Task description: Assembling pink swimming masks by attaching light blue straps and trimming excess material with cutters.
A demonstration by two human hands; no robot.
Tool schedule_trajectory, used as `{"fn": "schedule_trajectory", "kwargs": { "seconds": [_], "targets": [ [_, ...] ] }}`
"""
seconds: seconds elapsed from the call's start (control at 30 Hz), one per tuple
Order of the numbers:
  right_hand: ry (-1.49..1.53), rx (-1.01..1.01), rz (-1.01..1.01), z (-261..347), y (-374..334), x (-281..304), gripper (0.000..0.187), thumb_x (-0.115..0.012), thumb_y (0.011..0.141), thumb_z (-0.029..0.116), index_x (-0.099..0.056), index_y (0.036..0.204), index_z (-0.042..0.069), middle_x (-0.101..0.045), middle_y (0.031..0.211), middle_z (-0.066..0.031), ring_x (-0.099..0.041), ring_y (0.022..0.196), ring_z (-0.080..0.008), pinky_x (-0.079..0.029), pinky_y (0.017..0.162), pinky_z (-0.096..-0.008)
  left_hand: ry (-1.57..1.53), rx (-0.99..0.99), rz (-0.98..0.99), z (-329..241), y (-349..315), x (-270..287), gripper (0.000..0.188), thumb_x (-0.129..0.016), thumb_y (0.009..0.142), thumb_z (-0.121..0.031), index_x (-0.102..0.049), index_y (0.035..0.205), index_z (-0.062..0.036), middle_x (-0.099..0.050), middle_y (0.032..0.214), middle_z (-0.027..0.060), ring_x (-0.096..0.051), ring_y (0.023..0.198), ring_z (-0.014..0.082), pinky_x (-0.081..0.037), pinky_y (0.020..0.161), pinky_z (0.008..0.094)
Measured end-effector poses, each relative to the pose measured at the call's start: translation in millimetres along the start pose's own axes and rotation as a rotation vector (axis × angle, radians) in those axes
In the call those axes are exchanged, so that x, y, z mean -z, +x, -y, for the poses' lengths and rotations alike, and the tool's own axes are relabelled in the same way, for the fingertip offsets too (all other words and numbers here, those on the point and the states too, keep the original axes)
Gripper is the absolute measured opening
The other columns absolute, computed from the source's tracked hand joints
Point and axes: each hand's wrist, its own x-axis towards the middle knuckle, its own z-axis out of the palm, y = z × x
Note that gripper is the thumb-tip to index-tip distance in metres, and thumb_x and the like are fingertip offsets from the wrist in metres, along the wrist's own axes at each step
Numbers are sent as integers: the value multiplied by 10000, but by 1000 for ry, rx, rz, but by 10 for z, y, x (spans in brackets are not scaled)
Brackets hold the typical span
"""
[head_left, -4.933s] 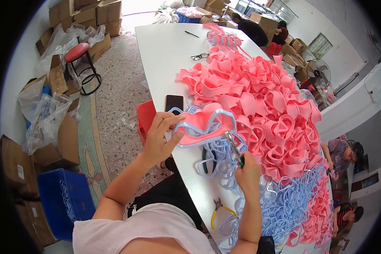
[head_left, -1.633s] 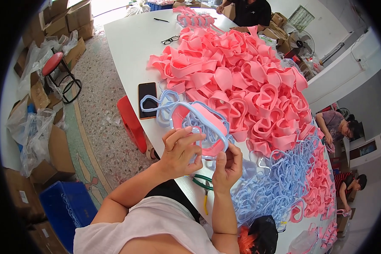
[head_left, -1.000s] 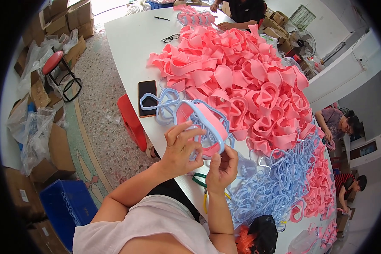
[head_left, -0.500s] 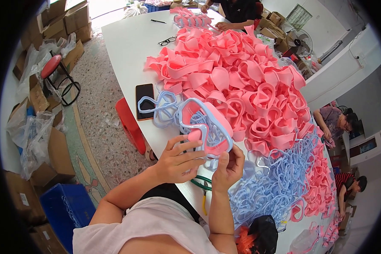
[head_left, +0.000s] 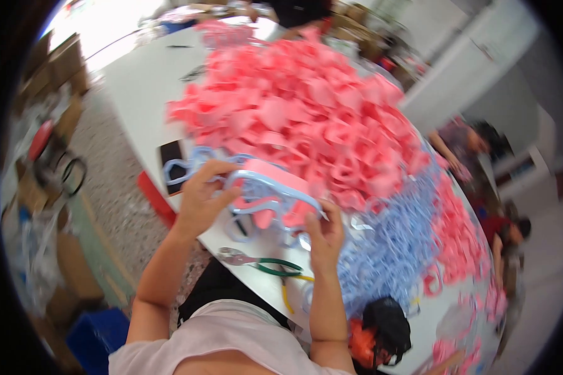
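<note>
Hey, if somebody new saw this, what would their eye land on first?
Most likely the big heap of pink pieces across the middle of the white table. At its lower right lies a pale blue tangle. In front, the left hand and right hand hold a pink-and-blue goggle-shaped frame.

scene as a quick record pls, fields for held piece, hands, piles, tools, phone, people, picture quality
held: goggle-shaped piece, pink with pale blue rim
hands: left hand on its left end, right hand on its right
piles: pink pieces, pale blue pieces
tools: green-handled tool, yellow-handled tool, on white table
phone: dark phone, left of pink pile
people: co-workers at right, another person at top edge
picture: blurred
</note>
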Motion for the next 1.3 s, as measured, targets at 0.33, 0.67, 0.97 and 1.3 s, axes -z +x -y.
{"fn": "schedule_trajectory", "kwargs": {
  "seconds": [0.33,0.67,0.97,1.3],
  "targets": [
    [-422,371,-328,75,-42,406,291,-758,855,262,-574,964,66,-521,767,-1,-494,649,-61,-410,521,-254,131,-202,41,314,-150,-609,261,-698,879,-158,-502,972,-12,-472,889,46,-461,785,114,-411,730,237],
    [-826,970,-429,154,-203,959,486,-792,768,409,-570,938,12,-577,820,-123,-539,730,-238,-454,661,-336,191,-593,93,332,-83,-1164,319,-798,680,-96,-522,823,-25,-540,716,88,-481,531,207,-361,479,312],
    [-720,955,-515,202,-77,1114,416,-681,889,407,-534,981,30,-537,839,-94,-518,775,-198,-439,669,-290,416,-776,186,366,75,-1138,401,-749,834,-292,-555,1065,-28,-593,1036,158,-621,794,256,-506,608,306],
    [-47,647,-1737,767,-228,3665,285,-665,883,185,-500,936,-42,-577,837,-138,-594,684,-223,-507,583,-316,130,-177,-58,545,6,-528,417,-551,969,-142,-367,1325,-28,-528,1237,111,-603,920,148,-470,756,263]
  ]
}}
